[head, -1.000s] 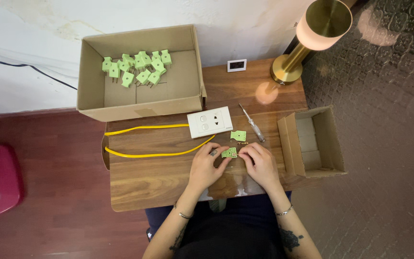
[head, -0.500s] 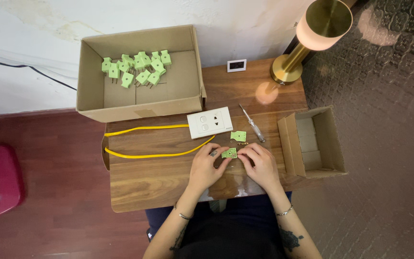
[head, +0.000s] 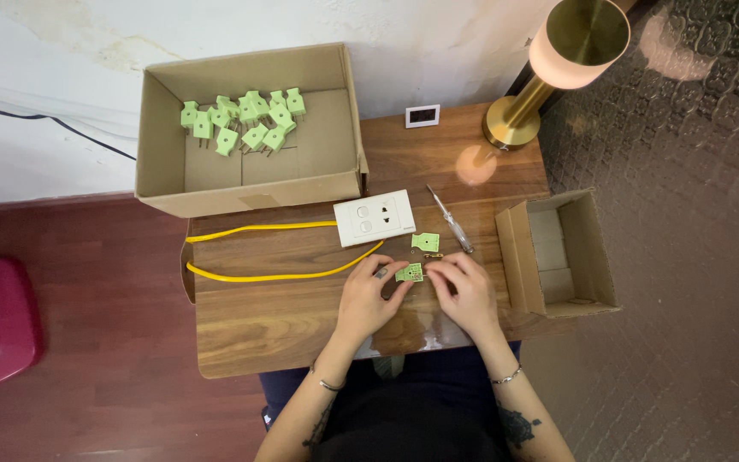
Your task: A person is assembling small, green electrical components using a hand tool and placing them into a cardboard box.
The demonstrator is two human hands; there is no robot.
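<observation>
Both hands, left hand [head: 368, 295] and right hand [head: 465, 291], pinch a small green plug half [head: 410, 273] at lower centre; probably light, rigid plastic, best gripped by its edges.

Bare forearms, each tattooed; 1 thin bracelet per wrist; dark clothing below.

A small pale-green plug half [head: 410, 273] lies flat on the wooden table, open inner side up, pinched at its two ends between the fingertips of both hands. A matching green plug half [head: 425, 242] lies just beyond it, untouched.
</observation>
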